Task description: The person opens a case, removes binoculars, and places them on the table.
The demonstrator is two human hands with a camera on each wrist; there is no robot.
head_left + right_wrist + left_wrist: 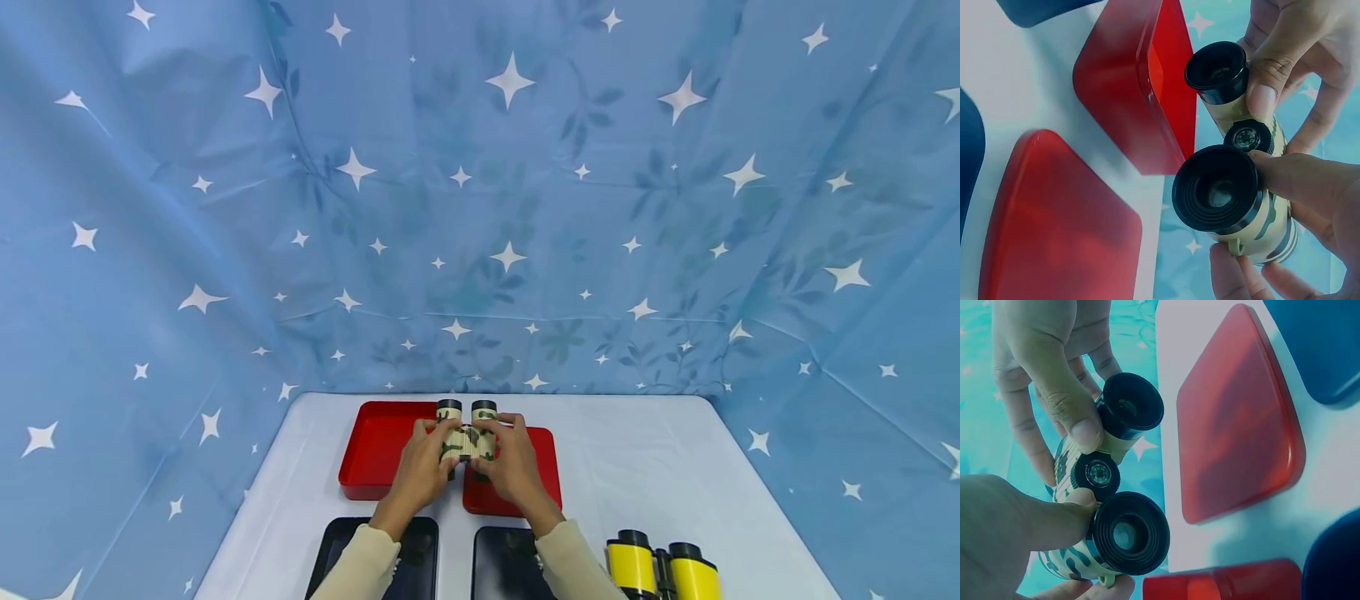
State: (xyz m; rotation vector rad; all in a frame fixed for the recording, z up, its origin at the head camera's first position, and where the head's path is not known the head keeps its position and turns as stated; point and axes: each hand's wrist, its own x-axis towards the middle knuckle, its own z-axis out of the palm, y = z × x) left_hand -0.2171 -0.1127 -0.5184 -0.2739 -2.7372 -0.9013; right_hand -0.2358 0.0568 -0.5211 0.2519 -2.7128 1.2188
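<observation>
Small camouflage-patterned binoculars (pixel 469 442) are raised over the red containers, with both hands around them. My left hand (pixel 420 467) grips the left barrel, thumb near the eyepiece and fingers round the outer side. The right hand (pixel 516 465) holds the right barrel in the same way. Both wrist views show the black eyecups (pixel 1132 532) and, between the barrels, a small compass dial (pixel 1246 139). A red box (pixel 390 433) with its hollow side up lies behind the left hand. Below the right hand is a flat red lid (pixel 543 467).
Two dark trays (pixel 423 550) lie near the front of the white table (pixel 630 467), partly under the forearms. Yellow and black binoculars (pixel 632 567) sit at the front right. A blue star-patterned curtain (pixel 510 208) closes off the back and sides.
</observation>
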